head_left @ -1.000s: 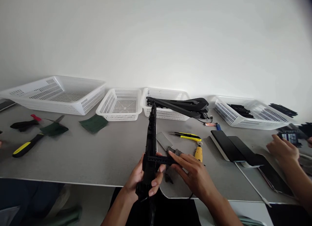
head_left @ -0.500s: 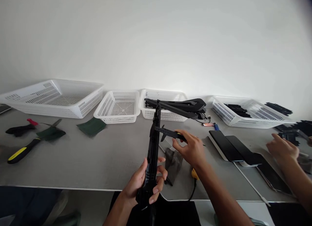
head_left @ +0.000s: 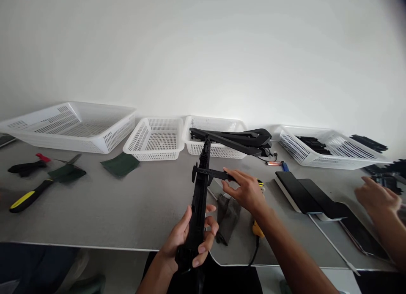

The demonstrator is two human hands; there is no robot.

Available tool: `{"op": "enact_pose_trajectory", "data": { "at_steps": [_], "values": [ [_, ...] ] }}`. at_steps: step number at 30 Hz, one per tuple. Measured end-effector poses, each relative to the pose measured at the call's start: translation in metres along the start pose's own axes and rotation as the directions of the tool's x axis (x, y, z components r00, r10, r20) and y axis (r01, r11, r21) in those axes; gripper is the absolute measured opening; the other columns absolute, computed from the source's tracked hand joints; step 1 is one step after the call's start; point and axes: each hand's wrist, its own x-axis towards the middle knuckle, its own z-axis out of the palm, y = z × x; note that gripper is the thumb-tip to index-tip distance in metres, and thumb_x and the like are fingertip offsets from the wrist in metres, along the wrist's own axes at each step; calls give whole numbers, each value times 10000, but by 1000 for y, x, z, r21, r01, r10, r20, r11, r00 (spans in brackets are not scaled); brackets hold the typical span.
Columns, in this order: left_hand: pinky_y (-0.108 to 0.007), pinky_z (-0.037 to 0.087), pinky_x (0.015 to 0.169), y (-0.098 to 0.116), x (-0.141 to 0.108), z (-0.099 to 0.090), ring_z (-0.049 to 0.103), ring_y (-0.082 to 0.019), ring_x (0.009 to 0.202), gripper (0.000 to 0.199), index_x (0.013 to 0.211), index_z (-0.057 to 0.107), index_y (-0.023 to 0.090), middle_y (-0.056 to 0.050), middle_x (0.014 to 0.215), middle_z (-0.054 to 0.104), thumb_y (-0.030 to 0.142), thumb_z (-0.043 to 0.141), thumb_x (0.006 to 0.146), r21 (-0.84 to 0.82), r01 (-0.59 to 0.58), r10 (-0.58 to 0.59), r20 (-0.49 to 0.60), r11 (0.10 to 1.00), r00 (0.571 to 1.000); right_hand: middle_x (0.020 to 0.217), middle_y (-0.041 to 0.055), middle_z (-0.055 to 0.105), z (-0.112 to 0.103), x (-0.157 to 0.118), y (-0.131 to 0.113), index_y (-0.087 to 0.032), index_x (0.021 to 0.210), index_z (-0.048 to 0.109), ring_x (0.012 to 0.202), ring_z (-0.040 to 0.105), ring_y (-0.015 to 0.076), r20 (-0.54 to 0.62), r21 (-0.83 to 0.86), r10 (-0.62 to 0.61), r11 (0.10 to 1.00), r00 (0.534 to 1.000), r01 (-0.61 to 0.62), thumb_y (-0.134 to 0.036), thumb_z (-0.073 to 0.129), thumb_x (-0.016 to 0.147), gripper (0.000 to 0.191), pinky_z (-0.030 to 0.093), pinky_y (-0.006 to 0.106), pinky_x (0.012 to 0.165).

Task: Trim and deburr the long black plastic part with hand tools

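Note:
My left hand (head_left: 196, 239) is closed around the lower end of a long black plastic part (head_left: 199, 197), which points up and away from me. In my right hand (head_left: 244, 188) is a black caliper (head_left: 212, 173), gripped by its beam. Its jaws sit across the upper half of the plastic part, one on either side; whether they press tightly I cannot tell. Under my right hand, a dark grey cloth (head_left: 227, 216) lies crumpled on the grey table (head_left: 152, 205), with a yellow-handled tool (head_left: 257, 230) to its right.
Along the wall stand white baskets (head_left: 154, 156); one holds long black parts (head_left: 234, 140), another at right (head_left: 336, 161) smaller black pieces. Phones (head_left: 300, 191) with a white cable lie right. Another person's hand (head_left: 377, 197) works at far right. Scissors-like tools (head_left: 31, 195) and green cloth (head_left: 120, 164) lie left.
My right hand has moved slightly left and brought the caliper jaws across the black part, where they now straddle it. My left hand has hardly moved. The view has shifted slightly.

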Motion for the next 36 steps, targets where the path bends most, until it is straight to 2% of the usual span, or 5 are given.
{"op": "enact_pose_trajectory", "data": {
  "at_steps": [7, 19, 25, 31, 36],
  "values": [
    [-166, 498, 376, 1, 0, -1, 581, -92, 573, 635, 1418, 646, 169, -100, 1020, 661, 614, 315, 1108, 13, 6, -6, -23, 1000, 1000, 826, 40, 737, -1, -3, 4, -187, 1340, 743, 720, 733, 196, 51, 21, -21, 1000, 998, 20, -338, 652, 1034, 353, 564, 292, 680],
    [-154, 465, 359, 0, -1, -1, 546, -81, 553, 627, 1403, 645, 173, -92, 1003, 652, 630, 338, 1102, 41, 16, -14, -44, 999, 999, 858, 49, 742, -5, -5, 7, -172, 1385, 737, 661, 673, 164, 126, -37, 19, 999, 992, -14, -444, 594, 1082, 431, 526, 285, 661],
    [-159, 478, 366, 0, -1, 2, 558, -83, 551, 618, 1400, 640, 161, -91, 993, 646, 606, 322, 1113, 36, 13, -11, -29, 999, 1000, 827, 42, 733, -7, -2, 4, -185, 1367, 741, 676, 688, 177, 101, 12, 18, 1000, 995, -20, -436, 600, 1072, 412, 542, 288, 665],
    [-158, 411, 381, -12, -26, 6, 527, -66, 514, 614, 1402, 640, 194, -67, 980, 641, 618, 305, 1112, 26, 72, -71, -51, 997, 996, 1034, 93, 808, -16, 8, 22, -193, 1249, 752, 820, 767, 225, -54, 45, 158, 987, 986, -156, -375, 652, 1008, 318, 598, 328, 752],
    [-210, 432, 580, -18, -52, 7, 525, -77, 566, 639, 1323, 697, 183, -71, 877, 676, 682, 383, 1076, 138, 150, -140, -83, 979, 987, 994, 86, 803, -20, 14, 35, -194, 1118, 750, 845, 766, 244, -81, 13, 177, 984, 981, -177, -305, 675, 924, 236, 600, 342, 760]
  ]
}}
